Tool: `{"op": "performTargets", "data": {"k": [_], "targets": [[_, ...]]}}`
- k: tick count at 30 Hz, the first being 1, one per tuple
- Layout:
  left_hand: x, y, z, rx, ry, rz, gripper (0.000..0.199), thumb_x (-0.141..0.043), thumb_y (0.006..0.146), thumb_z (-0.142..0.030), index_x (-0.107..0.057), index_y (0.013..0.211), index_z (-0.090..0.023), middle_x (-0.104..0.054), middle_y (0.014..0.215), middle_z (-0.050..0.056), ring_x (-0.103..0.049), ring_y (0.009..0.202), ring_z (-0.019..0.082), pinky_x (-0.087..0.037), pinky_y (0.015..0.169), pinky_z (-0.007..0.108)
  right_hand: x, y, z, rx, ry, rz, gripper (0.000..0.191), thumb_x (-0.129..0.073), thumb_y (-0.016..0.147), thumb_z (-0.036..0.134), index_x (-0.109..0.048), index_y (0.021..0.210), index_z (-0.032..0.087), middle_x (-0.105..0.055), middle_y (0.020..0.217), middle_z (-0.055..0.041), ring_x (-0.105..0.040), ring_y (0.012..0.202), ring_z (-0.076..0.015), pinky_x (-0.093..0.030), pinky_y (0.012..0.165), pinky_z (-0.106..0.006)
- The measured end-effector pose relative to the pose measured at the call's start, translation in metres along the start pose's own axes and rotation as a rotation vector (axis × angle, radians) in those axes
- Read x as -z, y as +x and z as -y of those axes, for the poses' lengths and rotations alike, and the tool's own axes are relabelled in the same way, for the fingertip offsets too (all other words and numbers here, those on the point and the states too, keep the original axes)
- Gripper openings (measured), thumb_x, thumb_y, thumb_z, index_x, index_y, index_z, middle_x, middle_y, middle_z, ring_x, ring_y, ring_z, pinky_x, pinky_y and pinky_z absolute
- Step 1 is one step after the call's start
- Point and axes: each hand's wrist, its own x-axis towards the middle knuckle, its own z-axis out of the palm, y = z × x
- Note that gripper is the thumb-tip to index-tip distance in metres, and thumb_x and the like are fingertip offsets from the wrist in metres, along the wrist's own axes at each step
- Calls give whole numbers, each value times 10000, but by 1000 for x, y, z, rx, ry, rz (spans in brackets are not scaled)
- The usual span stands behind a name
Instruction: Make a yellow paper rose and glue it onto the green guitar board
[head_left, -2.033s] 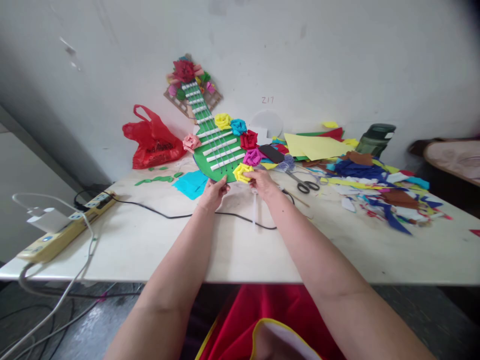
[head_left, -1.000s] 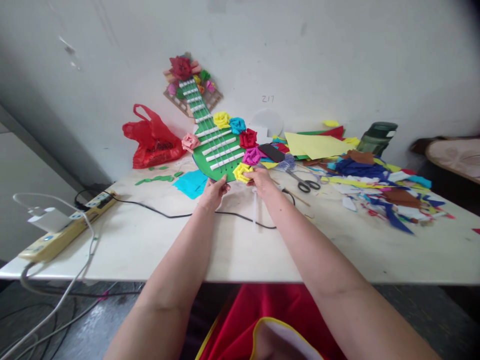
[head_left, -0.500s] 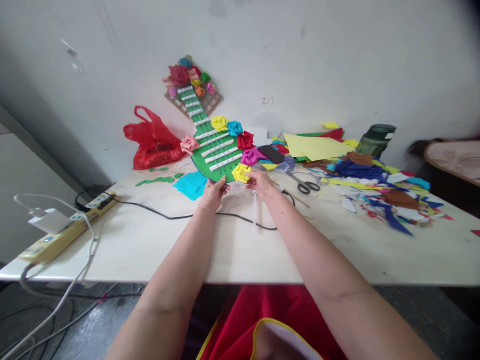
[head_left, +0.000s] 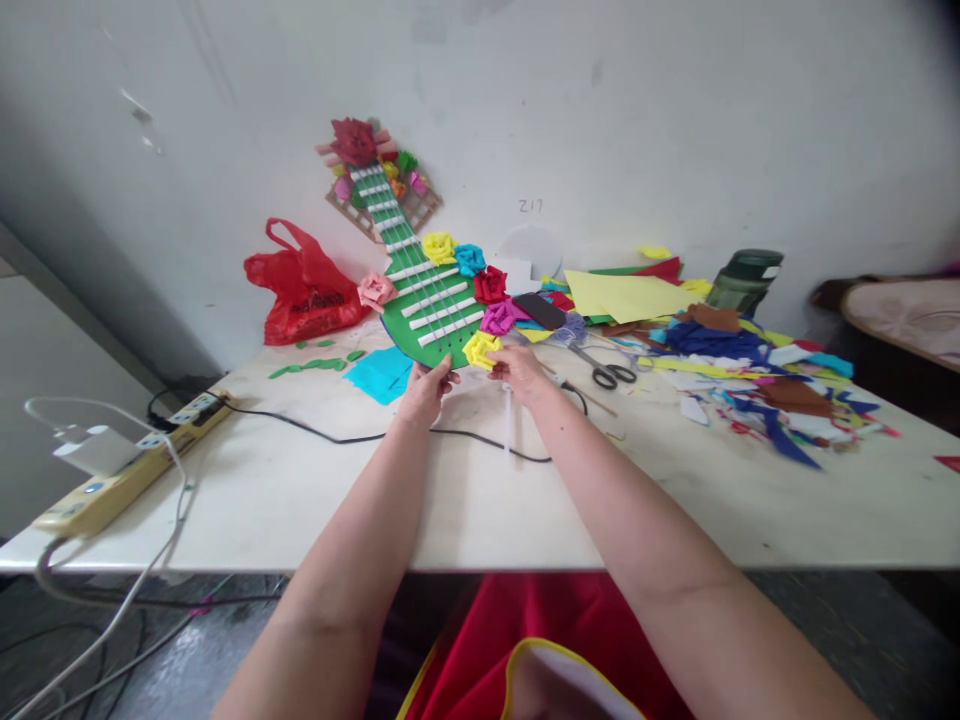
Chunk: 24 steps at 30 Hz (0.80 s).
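Note:
A green paper guitar point(head_left: 402, 328), with white strips and thin strings across it, leans up and away from me above the table. My left hand point(head_left: 424, 392) grips its bottom edge, thumb on the front. At the lower right rim, my right hand point(head_left: 523, 374) pinches a yellow paper flower point(head_left: 481, 350). Magenta point(head_left: 500, 317), red point(head_left: 490, 284), blue point(head_left: 470, 260) and another yellow flower point(head_left: 439, 247) run up the right side. A pink flower point(head_left: 377, 290) sits on the left side, and a large red one point(head_left: 354, 142) tops the neck.
A red plastic bag point(head_left: 307, 295) stands at left, behind a power strip point(head_left: 82, 510) with cables. Blue paper point(head_left: 381, 375) lies by the guitar. To the right are scissors point(head_left: 611, 376), paper scraps point(head_left: 799, 400) and a green bottle point(head_left: 744, 282). A black cord point(head_left: 330, 438) crosses the table.
The guitar's neck has tipped slightly lower, so its top red flower covers more of the flower-decked brown lattice behind. Both hands keep their hold. The view has shifted slightly.

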Motion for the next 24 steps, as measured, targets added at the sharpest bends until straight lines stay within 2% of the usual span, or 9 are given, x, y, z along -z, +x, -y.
{"op": "performTargets", "data": {"k": [12,24], "targets": [[-4,-2,-3,44,-39,-11,505,-819,530,-296,-516,915,-172,-582,685,-44,-536,457,56,-263,392,178,-1,1,-3,15,84,42,106,-667,576,171,-569,611,150,-611,586,3,-507,513,-80,-431,488,-196],[-9,-5,-6,49,-27,-21,500,-818,546,-293,-511,924,-178,-571,663,-50,-530,453,54,-267,392,174,-1,3,-1,50,32,-13,164,-704,521,220,-601,628,151,-613,572,5,-530,526,-96,-434,485,-206]]}}
